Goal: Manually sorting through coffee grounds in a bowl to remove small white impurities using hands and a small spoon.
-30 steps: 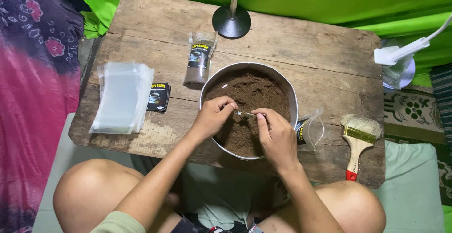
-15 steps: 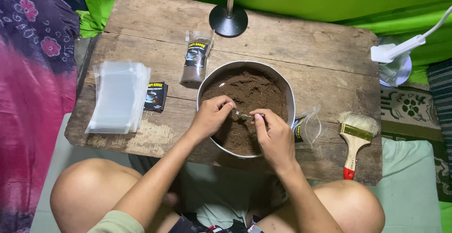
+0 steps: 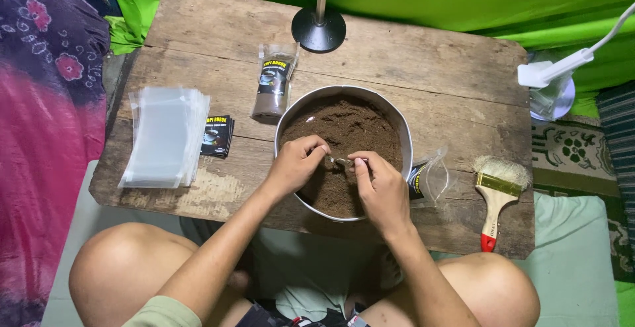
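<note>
Wooden board [image 3: 198,29], both hands [image 3: 380,191] over rim-to-edge bowl [image 3: 291,119].

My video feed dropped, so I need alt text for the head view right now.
Both hands, left hand and right hand, meet over a round metal bowl of brown powder, pinching a small spoon between them. The bowl sits on a worn wooden board, with a stack of clear bags to the left and a paintbrush to the right.
</note>
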